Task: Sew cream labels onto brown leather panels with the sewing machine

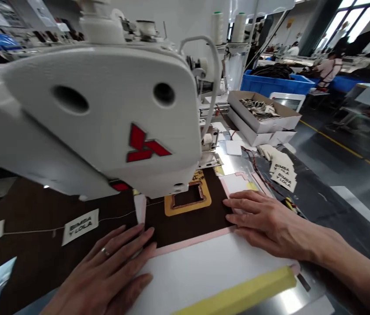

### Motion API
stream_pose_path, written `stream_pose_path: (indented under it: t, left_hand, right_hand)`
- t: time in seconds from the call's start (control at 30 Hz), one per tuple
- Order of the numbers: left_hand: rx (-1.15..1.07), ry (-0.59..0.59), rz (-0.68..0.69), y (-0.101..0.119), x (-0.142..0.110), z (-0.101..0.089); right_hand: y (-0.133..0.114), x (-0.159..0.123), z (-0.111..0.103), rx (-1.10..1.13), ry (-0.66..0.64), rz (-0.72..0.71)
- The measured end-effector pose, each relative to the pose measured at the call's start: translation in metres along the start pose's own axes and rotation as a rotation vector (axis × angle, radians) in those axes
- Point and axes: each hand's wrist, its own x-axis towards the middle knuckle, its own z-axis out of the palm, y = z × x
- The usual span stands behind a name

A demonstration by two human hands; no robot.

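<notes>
My left hand (116, 267) lies with fingers stretched out at the left edge of a white guide sheet (198, 260) with pink edging, fingertips over dark brown material (172, 229). On the right, my right hand (267, 218) rests flat with its fingers apart, its fingertips on the guide's right-hand corner and the edge of the brown material. Between the hands, a yellow frame (188, 211) with a rectangular opening sits on the material under the sewing machine head (113, 118). A printed label (80, 226) hangs on a thread left of my left hand.
A yellow strip (237, 291) crosses the near side of the guide. On the right lie loose printed labels (283, 175) and twisted cords (257, 168). Behind them stands a cardboard box (257, 127) of small pieces. A blue bin (270, 85) and a person (331, 70) are farther back.
</notes>
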Motion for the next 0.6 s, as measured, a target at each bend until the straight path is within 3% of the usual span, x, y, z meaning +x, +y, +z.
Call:
stream_pose_path:
  t: [0.1, 0.27, 0.6]
  left_hand:
    - [0.029, -0.041, 0.057, 0.006, 0.003, -0.006]
    - [0.05, -0.026, 0.036, 0.007, 0.004, -0.013]
    - [0.214, -0.077, 0.029, 0.01, 0.003, -0.02]
  right_hand:
    - [-0.002, -0.001, 0.001, -0.022, -0.01, -0.005]
    - [-0.006, -0.004, 0.003, -0.073, 0.009, 0.013]
    - [0.008, -0.016, 0.021, -0.267, 0.045, -0.111]
